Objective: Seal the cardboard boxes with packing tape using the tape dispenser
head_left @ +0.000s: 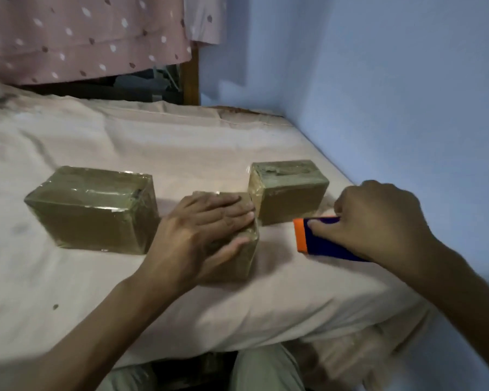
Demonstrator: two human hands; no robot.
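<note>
Three brown cardboard boxes sit on a bed with a pale sheet (124,277). A large box (93,208) wrapped in shiny tape is at the left. A small box (237,255) lies in the middle under my left hand (203,230); the fingers lie flat across its top and the thumb presses its front face. Another box (290,193) stands just behind and to the right, touching it. My right hand (378,221) grips a blue tape dispenser with an orange end (316,239), held to the right of the small box, just above the sheet.
A blue wall (393,94) runs along the right side of the bed. A pink patterned cloth (82,38) hangs at the back over a dark opening with a wooden post (191,80). My knees (266,371) are at the bed's near edge.
</note>
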